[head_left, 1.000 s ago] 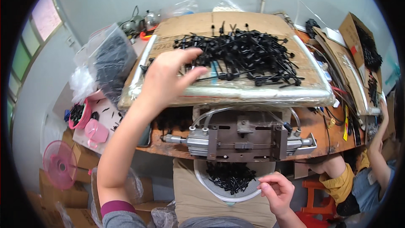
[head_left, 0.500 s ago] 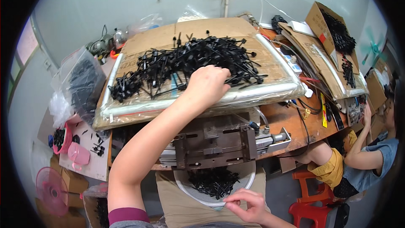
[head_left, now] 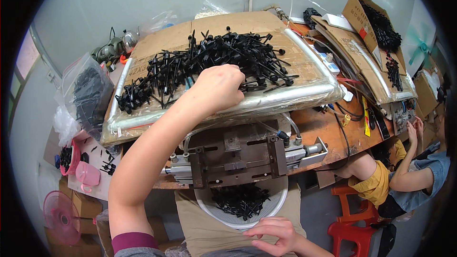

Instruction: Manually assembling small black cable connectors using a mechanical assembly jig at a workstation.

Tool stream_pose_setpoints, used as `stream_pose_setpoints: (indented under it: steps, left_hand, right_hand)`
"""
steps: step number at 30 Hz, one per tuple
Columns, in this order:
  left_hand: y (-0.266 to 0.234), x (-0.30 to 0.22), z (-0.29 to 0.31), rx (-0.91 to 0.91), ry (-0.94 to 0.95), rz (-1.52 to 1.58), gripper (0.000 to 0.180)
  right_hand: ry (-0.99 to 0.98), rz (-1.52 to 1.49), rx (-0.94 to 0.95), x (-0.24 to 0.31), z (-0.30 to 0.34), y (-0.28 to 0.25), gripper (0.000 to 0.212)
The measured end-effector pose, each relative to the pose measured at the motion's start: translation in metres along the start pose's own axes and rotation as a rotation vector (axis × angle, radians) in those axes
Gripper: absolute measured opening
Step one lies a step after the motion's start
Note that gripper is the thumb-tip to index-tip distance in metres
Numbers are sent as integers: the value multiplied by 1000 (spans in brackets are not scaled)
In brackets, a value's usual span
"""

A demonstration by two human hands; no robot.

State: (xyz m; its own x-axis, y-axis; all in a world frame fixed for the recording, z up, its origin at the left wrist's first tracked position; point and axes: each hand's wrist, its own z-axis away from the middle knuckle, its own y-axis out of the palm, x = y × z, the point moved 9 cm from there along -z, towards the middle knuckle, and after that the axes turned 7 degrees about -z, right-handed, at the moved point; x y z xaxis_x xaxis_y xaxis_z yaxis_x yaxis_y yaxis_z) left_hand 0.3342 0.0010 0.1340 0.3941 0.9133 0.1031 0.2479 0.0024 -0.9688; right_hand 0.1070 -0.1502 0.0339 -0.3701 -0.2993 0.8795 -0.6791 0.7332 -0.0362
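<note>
My left hand [head_left: 221, 88] reaches across to the front of a pile of black plastic pieces [head_left: 209, 54] with thin stems and thicker heads. Its fingers curl down at the pile, and the hand's back hides what they hold, if anything. The pile lies on a cardboard board [head_left: 157, 38] with white tube edging. My right hand [head_left: 273, 234] is over my lap at the near rim of a white basket [head_left: 281, 204], thumb and forefinger apart, nothing seen between them. More black pieces [head_left: 241, 201] lie in the basket. Between the board and basket stands a dark metal fixture [head_left: 238, 154].
Air cylinders [head_left: 304, 154] and hoses flank the fixture on the wooden bench [head_left: 340, 138]. A clear bag of black pieces [head_left: 90, 90] and a pink cup [head_left: 88, 175] stand at left. At right, another person [head_left: 414, 176] sits near red stools [head_left: 350, 238].
My left hand has shifted slightly left along the pile's front. The right hand's thumb and forefinger, close together before, have spread. The view has tilted a little.
</note>
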Motion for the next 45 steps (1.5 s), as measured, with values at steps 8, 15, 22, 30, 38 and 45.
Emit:
stream_pose_setpoints:
  steps: [8,15,22,30,38,45]
  left_hand:
    - [-48,18,31,-265,-13,71,17]
    - [-45,31,46,-117,-164,619,19]
    - [-15,-76,121,371,294,1049,14]
    - [16,-88,170,447,279,1134,21]
    - [35,-26,213,263,-346,1343,15]
    - [40,-29,232,92,-593,1627,14]
  right_hand:
    - [115,54,-86,-7,0,-12,22]
    - [357,-238,-389,-33,4,-40,17]
    - [298,-808,-446,-28,-39,-51,40]
    - [332,-925,-189,-43,-27,-35,31]
    - [122,122,-295,-35,-33,-49,31]
    - [-95,808,-64,-37,-58,2,24]
